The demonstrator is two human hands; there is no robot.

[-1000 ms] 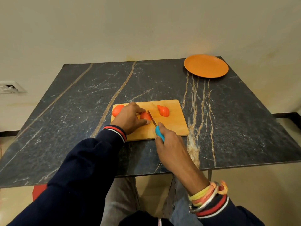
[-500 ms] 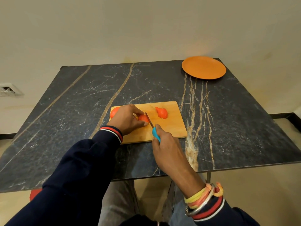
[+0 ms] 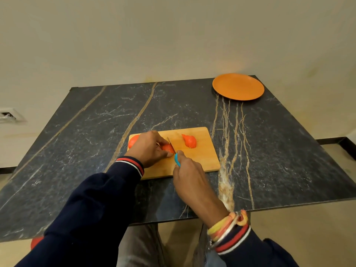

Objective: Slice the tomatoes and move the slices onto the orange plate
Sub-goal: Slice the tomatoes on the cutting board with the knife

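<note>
A wooden cutting board [image 3: 202,157] lies on the dark marble table [image 3: 279,151]. My left hand [image 3: 149,149] holds a tomato piece [image 3: 167,147] down on the board with curled fingers. My right hand [image 3: 187,174] grips a knife with a blue handle [image 3: 177,160]; its blade [image 3: 171,143] rests against the right side of that piece. A fan of cut slices [image 3: 189,140] lies to the right on the board. Another tomato [image 3: 133,141] peeks out behind my left hand at the board's left end. The orange plate [image 3: 238,86] sits bare at the table's far right corner.
A wall rises right behind the table's far edge. A wall socket [image 3: 9,116] sits low at the left. My knees show below the table's near edge, with a red object [image 3: 35,242] on the floor at the left.
The knife blade has shifted slightly left against the held tomato piece. My view has dropped a little, so the board and plate sit lower in frame.
</note>
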